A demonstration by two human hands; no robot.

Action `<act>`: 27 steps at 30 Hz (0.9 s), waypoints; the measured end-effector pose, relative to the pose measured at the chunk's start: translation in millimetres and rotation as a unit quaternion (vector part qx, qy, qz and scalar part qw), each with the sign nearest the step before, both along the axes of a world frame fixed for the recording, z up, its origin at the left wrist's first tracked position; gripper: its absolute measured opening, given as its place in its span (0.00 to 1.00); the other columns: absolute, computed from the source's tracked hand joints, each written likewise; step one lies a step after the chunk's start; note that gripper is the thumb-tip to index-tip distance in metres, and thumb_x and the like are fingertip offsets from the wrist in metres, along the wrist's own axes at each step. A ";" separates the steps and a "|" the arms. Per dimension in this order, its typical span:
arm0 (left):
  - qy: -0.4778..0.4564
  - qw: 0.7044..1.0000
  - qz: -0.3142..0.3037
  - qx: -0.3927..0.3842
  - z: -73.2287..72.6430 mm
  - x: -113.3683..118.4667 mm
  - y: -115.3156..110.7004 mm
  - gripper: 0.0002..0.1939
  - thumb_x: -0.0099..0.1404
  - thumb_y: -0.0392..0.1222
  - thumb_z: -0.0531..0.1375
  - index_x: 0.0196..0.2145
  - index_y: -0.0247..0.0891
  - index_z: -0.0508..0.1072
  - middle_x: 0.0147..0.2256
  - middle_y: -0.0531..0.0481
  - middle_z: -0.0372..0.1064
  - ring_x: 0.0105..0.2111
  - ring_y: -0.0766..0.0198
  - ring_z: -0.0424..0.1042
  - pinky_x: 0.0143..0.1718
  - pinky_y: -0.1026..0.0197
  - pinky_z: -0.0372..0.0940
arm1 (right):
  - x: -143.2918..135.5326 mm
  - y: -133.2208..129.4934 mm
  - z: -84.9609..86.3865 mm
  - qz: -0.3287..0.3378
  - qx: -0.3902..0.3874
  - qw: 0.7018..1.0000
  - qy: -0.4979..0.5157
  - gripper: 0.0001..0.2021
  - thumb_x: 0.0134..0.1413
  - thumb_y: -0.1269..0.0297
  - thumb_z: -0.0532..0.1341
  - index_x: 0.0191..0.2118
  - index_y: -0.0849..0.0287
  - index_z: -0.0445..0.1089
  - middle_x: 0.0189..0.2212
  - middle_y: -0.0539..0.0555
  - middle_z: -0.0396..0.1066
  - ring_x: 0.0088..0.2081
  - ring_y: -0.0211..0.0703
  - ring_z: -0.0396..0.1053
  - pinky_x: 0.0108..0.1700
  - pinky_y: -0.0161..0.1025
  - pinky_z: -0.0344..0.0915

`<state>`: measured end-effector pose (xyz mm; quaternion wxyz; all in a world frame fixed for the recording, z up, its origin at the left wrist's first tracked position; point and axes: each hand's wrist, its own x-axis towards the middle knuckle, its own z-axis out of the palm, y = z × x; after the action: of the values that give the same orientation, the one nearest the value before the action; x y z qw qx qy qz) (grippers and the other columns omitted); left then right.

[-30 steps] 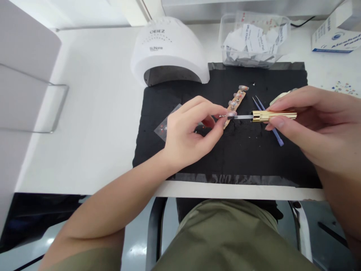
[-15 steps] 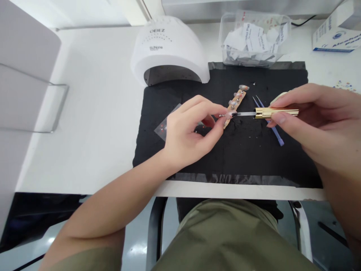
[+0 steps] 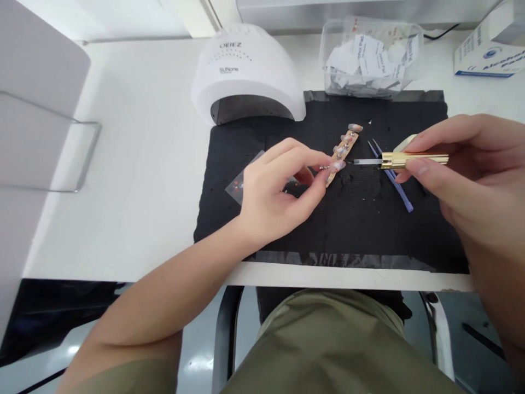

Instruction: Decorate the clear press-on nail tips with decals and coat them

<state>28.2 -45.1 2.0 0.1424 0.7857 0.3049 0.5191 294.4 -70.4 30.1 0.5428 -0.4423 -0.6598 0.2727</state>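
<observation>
Between thumb and fingertips, my left hand point(image 3: 279, 191) pinches a small metal stem that carries a decorated false nail point(image 3: 337, 166). My right hand point(image 3: 459, 164) grips the gold handle of a nail polish brush point(image 3: 414, 160), its thin tip pointing left, a short gap from the nail. Something pale shows behind the right fingers, too hidden to name. Just beyond the held nail, a tan display strip point(image 3: 343, 146) bears several more decorated nails on metal stands. Purple tweezers point(image 3: 397, 189) lie on the black mat, left of my right hand.
A white nail lamp point(image 3: 250, 65) stands at the back of the black mat point(image 3: 311, 241). Behind the mat are a clear tub point(image 3: 328, 82) of alcohol pad packets and an alcohol pad box point(image 3: 488, 52). A clear plastic sheet point(image 3: 234, 189) lies partly under my left hand.
My right hand has drawn the brush to the right and slightly up, so its tip has come away from the nail. My left hand has stayed nearly still.
</observation>
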 end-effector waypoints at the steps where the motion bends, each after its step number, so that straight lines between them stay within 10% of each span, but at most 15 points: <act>1: 0.000 1.000 0.003 -0.005 0.1 -0.2 0.0 0.04 0.75 0.33 0.70 0.42 0.41 0.84 0.36 0.52 0.84 0.28 0.70 0.76 0.29 0.65 0.73 | -0.3 -0.5 0.5 0.005 -0.002 1.000 0.002 0.11 0.59 0.73 0.76 0.44 0.49 0.88 0.28 0.46 0.79 0.31 0.39 0.77 0.26 0.40 0.69; 27: 0.025 1.000 0.017 -0.008 -1.8 -1.8 -0.8 0.03 0.75 0.33 0.71 0.43 0.39 0.85 0.37 0.52 0.84 0.27 0.72 0.75 0.29 0.67 0.73 | -2.5 -4.3 1.9 0.025 -0.017 0.999 -0.018 0.13 0.61 0.73 0.77 0.46 0.46 0.88 0.34 0.42 0.83 0.34 0.34 0.78 0.35 0.40 0.75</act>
<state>26.4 -45.9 0.2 0.1327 0.7921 0.3256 0.4990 291.9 -74.7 31.9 0.5162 -0.4394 -0.6758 0.2894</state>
